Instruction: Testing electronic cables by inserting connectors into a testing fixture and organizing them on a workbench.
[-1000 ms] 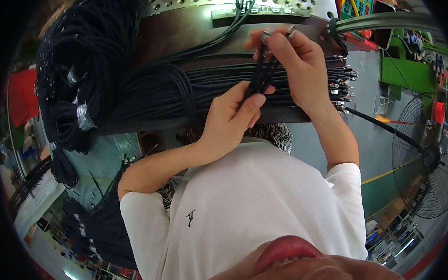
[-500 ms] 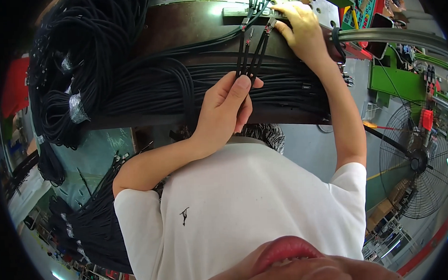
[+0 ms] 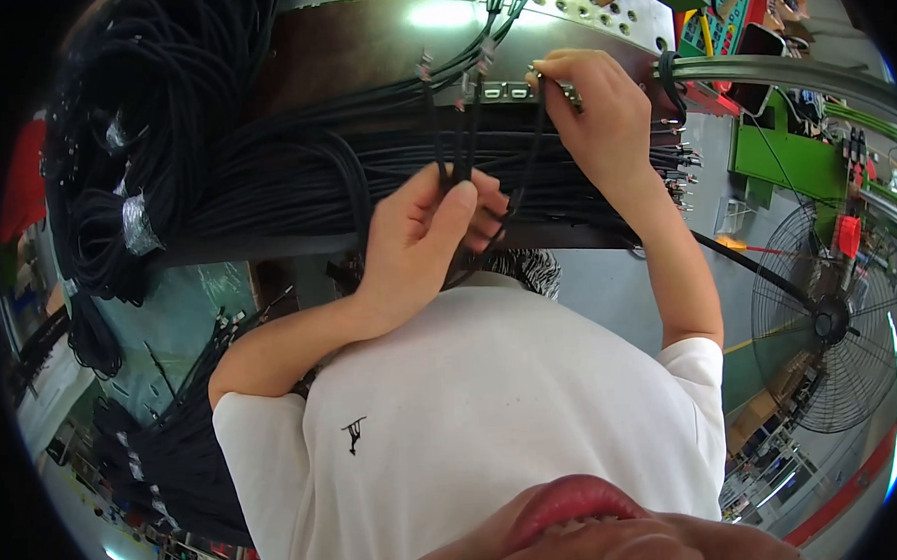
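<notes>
My left hand (image 3: pixel 432 236) is closed around several thin black cables (image 3: pixel 460 144), whose blurred ends with small metal and red connectors (image 3: pixel 487 56) fan out away from me. In my right hand (image 3: pixel 602 118), thumb and forefinger pinch the metal-tipped end of one black cable (image 3: pixel 538 141), which runs back down toward my left hand. Between the hands and slightly beyond them lies a narrow metal strip with slots (image 3: pixel 505 91), partly hidden by the cables and my right fingers.
A thick bundle of black cables (image 3: pixel 295 192) lies along the near side of the dark bench (image 3: pixel 358 44). Large coils (image 3: pixel 170 82) are heaped at left, tied with clear wrap (image 3: pixel 141 225). Perforated metal (image 3: pixel 577 9) edges the far side. A metal rail (image 3: pixel 780 67) and a fan (image 3: pixel 821 319) stand right.
My right hand has drawn back nearer me, with one cable end now apart from the others. The slotted strip sits nearer too. My left hand has shifted slightly left with its cables.
</notes>
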Motion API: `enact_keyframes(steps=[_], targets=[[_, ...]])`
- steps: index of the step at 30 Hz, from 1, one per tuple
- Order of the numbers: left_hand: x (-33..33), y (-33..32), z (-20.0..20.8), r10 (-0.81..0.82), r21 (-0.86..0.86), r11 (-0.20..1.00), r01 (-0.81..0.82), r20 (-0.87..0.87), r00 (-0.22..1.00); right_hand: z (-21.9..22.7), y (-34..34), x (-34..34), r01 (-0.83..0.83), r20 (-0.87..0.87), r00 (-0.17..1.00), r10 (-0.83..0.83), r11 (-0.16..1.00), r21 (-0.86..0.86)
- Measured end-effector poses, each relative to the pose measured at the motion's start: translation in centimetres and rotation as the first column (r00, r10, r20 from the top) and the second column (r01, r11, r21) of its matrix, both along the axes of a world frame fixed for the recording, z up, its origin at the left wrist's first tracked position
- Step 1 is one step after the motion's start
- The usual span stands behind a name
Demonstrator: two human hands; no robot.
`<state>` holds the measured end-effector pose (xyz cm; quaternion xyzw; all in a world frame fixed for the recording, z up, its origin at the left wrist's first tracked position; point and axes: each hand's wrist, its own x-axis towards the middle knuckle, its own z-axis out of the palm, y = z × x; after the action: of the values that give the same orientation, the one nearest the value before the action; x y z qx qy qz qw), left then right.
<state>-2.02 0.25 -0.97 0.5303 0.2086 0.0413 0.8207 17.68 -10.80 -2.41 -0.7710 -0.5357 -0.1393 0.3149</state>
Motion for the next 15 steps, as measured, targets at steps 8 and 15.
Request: enact_keyframes(steps=[8,15], targets=[[0.1,1.5,0.6,-0.124,-0.281,0.954,0.105,-0.048,0.991,-0.7,1.0,-1.8,-0.105,-0.411,0.907,0.091,0.994,-0.012],[0.6,1.4,0.7,-0.216,-0.292,0.938,0.186,-0.074,0.974,2.5,0.4,-1.9,-0.087,0.115,0.989,0.091,0.995,-0.038]])
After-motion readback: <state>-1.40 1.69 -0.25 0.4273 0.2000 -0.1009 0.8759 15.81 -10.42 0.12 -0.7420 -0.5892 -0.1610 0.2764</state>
